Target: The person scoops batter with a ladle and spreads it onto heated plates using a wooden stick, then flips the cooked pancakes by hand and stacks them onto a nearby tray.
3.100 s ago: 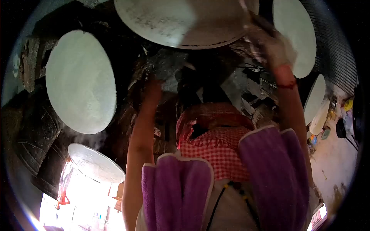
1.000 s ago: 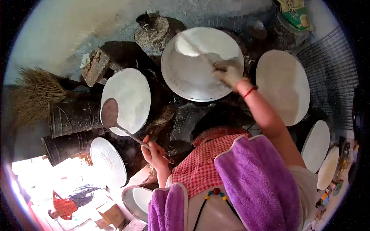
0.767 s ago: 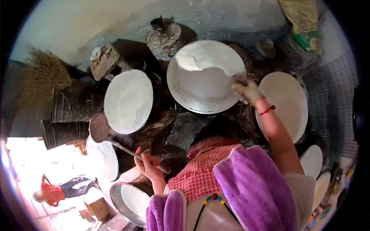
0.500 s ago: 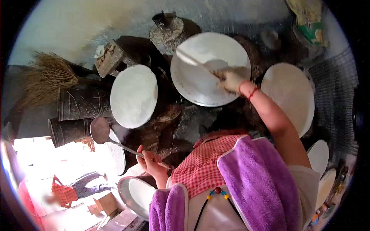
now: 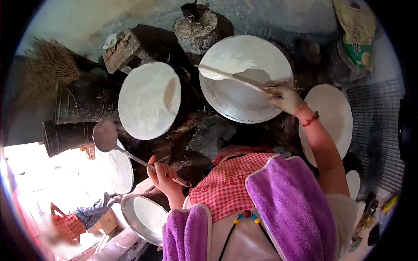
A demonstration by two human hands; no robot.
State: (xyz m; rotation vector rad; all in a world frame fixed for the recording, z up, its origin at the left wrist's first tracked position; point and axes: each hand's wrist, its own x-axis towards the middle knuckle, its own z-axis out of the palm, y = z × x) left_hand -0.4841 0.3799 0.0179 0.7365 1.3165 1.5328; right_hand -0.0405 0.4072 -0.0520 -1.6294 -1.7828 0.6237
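My left hand (image 5: 164,177) is closed around the handle of a long metal ladle (image 5: 105,135), its bowl pointing left beside a dark bucket. In my right hand (image 5: 285,99) is a thin wooden stick (image 5: 235,78), slanting up to the left across a large round metal pan (image 5: 244,114). A white layer (image 5: 244,50) covers the far part of this pan and ends in an uneven edge. Bare metal shows in the nearer part, below the stick. My right fingers are close over the pan's right rim.
Round white-surfaced pans stand on the left (image 5: 148,100) and right (image 5: 328,117). A metal basin (image 5: 152,237) is at lower left. Dark buckets (image 5: 85,104), a twig broom (image 5: 50,78) and a wire rack (image 5: 376,130) line the sides. Another person (image 5: 69,226) is at far left.
My right hand has moved right with the stick, toward the pan's right rim. The ladle has shifted slightly left. The whole view has shifted a little.
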